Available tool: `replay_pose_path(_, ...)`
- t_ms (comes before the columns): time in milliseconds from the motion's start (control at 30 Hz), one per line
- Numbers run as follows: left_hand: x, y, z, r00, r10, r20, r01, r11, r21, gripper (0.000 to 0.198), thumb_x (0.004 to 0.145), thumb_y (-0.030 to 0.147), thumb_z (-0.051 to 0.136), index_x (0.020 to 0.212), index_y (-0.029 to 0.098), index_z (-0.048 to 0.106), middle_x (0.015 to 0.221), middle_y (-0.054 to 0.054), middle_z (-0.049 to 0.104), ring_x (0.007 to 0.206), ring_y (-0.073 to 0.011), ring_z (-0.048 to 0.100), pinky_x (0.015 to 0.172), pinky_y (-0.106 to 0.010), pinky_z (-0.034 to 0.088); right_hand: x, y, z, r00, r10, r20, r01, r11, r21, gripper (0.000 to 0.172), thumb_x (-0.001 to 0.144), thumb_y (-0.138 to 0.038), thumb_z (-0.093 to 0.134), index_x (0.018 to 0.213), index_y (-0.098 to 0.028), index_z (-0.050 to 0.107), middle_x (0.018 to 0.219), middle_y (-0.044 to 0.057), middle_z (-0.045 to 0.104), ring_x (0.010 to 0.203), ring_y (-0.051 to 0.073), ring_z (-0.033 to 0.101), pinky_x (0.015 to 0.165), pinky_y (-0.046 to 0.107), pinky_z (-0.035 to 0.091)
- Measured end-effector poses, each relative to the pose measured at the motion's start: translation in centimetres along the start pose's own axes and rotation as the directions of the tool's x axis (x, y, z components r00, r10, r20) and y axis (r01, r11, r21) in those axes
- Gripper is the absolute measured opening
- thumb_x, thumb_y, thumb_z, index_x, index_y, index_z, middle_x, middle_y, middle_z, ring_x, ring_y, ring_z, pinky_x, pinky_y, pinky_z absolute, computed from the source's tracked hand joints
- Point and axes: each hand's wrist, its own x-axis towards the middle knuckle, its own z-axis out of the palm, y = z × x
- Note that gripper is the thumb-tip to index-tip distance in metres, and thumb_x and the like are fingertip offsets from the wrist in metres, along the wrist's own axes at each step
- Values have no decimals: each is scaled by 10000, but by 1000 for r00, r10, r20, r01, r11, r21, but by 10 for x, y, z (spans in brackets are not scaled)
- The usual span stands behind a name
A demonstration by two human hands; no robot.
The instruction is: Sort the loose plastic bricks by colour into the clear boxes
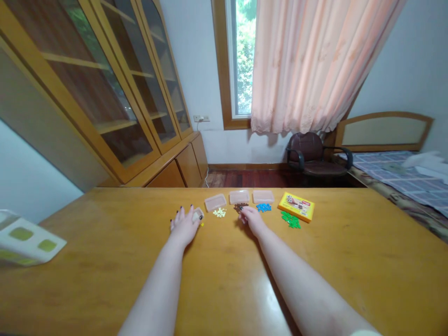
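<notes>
While both bare arms reach out over the wooden counter [105, 252], the left hand [184, 225] lies low on the wood with its fingers [182, 213] spread and dark nails showing. A small clear tub [198, 214] sits tight against its thumb side; I cannot tell whether the thumb actually grips it. One yellow piece [202, 224] lies just beside that hand. The right hand [250, 217] rests knuckles-up at the near edge of the brown pieces [240, 206]. Its fingers are curled down onto them, and they show too small to tell whether anything is pinched.

Behind the hands, three clear boxes [239, 196] stand in a row. The pale pieces [219, 213] lie before the left one and the blue pieces [263, 207] before the right one. The green pieces [291, 220] lie against a yellow packet [296, 206] further right. A white sheet with green patches [24, 238] rests at the counter's left edge.

Bits this small seem best handled with a fingertip pinch rather than a sweep. The heaps lie near one another, so I would keep the right wrist lifted, or it may drag brown pieces into the blue ones. The wood looks glossy, so a light tub would probably skid. The left hand does well to stay pressed against it.
</notes>
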Motion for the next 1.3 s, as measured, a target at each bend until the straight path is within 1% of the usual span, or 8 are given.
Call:
replay_pose_path(133, 7, -13, 15, 994, 83, -70, -93, 984, -150, 500, 937, 320, 235, 1424, 254, 328, 1500, -105, 295, 1385, -243, 259, 1108, -461, 235, -12, -5, -4, 998, 56, 28, -56, 998, 11, 337, 788, -383, 434, 542, -179, 539, 372, -45, 393, 373, 101, 360, 436, 229, 300)
replay_pose_path(400, 12, -25, 24, 998, 62, 2, -61, 993, -97, 484, 935, 351, 241, 1401, 306, 364, 1499, -78, 307, 1367, -259, 293, 1100, -496, 219, -26, 3, 5, 998, 43, 39, -44, 999, 19, 279, 771, -409, 485, 649, -172, 568, 452, -52, 434, 426, 96, 398, 465, 218, 300)
replay_pose_path(567, 11, -22, 19, 999, -44, -19, 44, 999, -20, 499, 906, 418, 312, 1397, 343, 358, 1457, -78, 383, 1375, -349, 226, 1058, -625, 165, -25, 6, 13, 998, 8, 58, 8, 964, -266, 261, 807, -363, 494, 626, -182, 541, 516, -30, 510, 512, 115, 470, 510, 222, 317)
replay_pose_path(800, 16, -16, 21, 976, -45, -215, 11, 988, -156, 480, 890, 318, 360, 1334, 174, 471, 1232, -169, 543, 1195, -323, 455, 1033, -546, 302, -27, 6, 15, 999, -36, 41, 48, 929, -366, 264, 834, -339, 480, 648, -175, 571, 551, -20, 544, 544, 120, 500, 517, 222, 324)
replay_pose_path(933, 1, -5, 19, 897, 119, -427, -315, 847, -427, 491, 897, 352, 367, 1351, 178, 436, 1247, -132, 505, 1191, -256, 464, 1052, -451, 348, -23, 10, 17, 998, -53, 27, 57, 981, -187, 219, 832, -343, 504, 797, -158, 615, 632, 0, 595, 584, 125, 529, 568, 237, 392)
replay_pose_path(1033, -21, 14, 18, 858, 376, -349, -512, 669, -539, 469, 928, 390, 330, 1350, 216, 439, 1308, -98, 482, 1235, -227, 436, 1089, -432, 317, -25, 8, 20, 997, -65, 48, 71, 990, -121, 334, 779, -326, 596, 1065, -154, 588, 902, 56, 658, 619, 119, 536, 615, 266, 436)
replay_pose_path(1200, -41, 39, 19, 733, 666, -138, -568, 488, -663, 445, 929, 407, 363, 1332, 255, 478, 1366, -84, 450, 1283, -221, 397, 1113, -414, 294, -32, -3, 20, 961, -140, 238, 158, 986, -54, 510, 678, -260, 720, 1151, -190, 543, 1031, 61, 654, 784, 154, 591, 742, 309, 472)
replay_pose_path(1300, -41, 41, 22, 747, 657, -97, -539, 514, -667, 442, 930, 406, 363, 1323, 251, 493, 1443, -81, 364, 1346, -230, 314, 1137, -431, 242, -33, -4, 19, 959, -124, 255, 144, 988, -63, 406, 683, -254, 719, 1053, -178, 571, 951, 43, 663, 811, 165, 600, 754, 309, 472)
